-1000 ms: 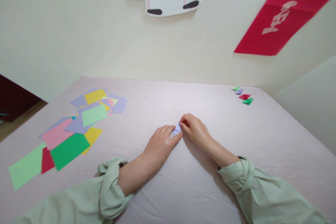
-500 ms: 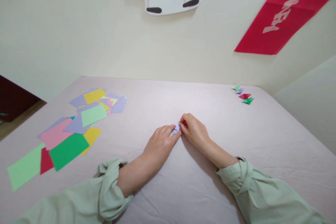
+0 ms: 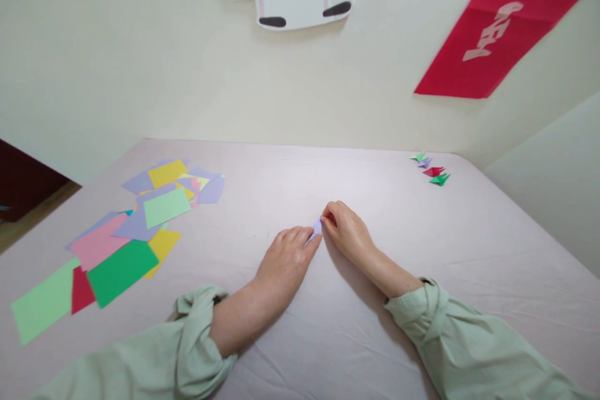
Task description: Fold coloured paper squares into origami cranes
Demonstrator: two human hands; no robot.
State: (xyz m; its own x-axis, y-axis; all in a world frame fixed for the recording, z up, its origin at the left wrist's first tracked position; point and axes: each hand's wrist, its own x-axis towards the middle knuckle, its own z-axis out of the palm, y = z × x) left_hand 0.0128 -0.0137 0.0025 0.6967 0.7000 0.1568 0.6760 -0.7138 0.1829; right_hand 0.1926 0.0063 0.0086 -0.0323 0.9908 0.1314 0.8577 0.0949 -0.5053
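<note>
A small folded piece of light purple paper [image 3: 317,227] lies low over the middle of the table, mostly covered by my fingers. My left hand [image 3: 288,254] holds its left side, with the thumb in front and the fingers behind. At the paper's right end, my right hand [image 3: 345,229] pinches the edge between thumb and curled fingers. Both hands are closed on the same paper, their fingertips close together. The exact fold under the fingers is hidden.
Loose coloured paper sheets, among them a green sheet [image 3: 122,274] and a pink sheet [image 3: 100,240], overlap on the left of the pale tablecloth [image 3: 300,337]. Several folded paper figures, one of them red [image 3: 434,172], stand in a row at the far right. Behind rises a wall [image 3: 281,87].
The purple paper shows as a narrower strip between my hands. My left fingers have shifted slightly over it, while my right hand stays nearly in place. The whole view has moved a little.
</note>
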